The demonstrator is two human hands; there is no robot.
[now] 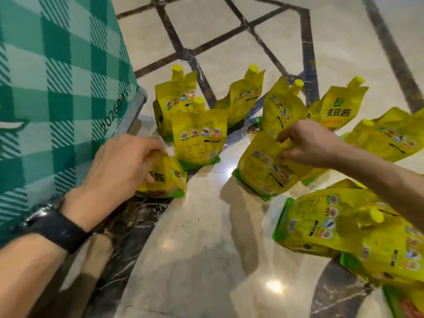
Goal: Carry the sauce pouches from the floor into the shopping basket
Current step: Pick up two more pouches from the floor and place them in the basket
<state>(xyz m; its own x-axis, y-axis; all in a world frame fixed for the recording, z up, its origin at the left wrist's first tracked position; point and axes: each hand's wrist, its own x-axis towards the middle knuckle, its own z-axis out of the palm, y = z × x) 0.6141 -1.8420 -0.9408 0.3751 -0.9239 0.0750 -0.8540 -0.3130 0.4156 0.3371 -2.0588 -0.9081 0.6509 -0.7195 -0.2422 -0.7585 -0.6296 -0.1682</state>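
Several yellow sauce pouches with yellow caps stand or lie on the marble floor. My left hand (119, 166) grips the top of a pouch (165, 180) standing by the green checked basket (57, 88). My right hand (307, 143) pinches the spout of another pouch (263, 171) that leans to the left. More pouches stand behind: one upright in the middle (199, 136), one further back (174, 92), others at the back right (337, 109). A heap of pouches (325, 221) lies under my right forearm.
The basket's green checked fabric wall with a metal frame edge (135, 109) fills the left side. The glossy marble floor (202, 237) has dark inlaid lines. A black watch band (57, 228) is on my left wrist.
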